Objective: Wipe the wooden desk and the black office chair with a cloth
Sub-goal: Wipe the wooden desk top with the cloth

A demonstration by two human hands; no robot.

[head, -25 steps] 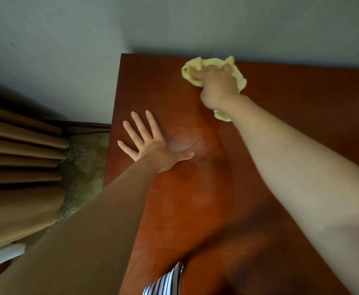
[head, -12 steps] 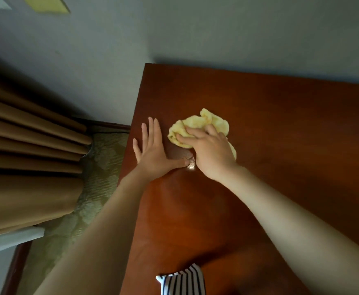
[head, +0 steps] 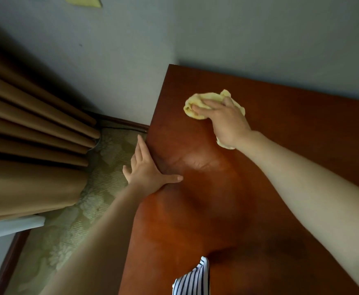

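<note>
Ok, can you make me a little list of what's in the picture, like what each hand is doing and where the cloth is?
surface: wooden desk, reddish-brown, set against a grey wall
cloth: yellow cloth, bunched, on the desk near its far left corner
right hand: right hand pressing down on the cloth
left hand: left hand flat at the desk's left edge, thumb on top
beside desk: tan curtain, patterned carpet
black office chair: not in view
</note>
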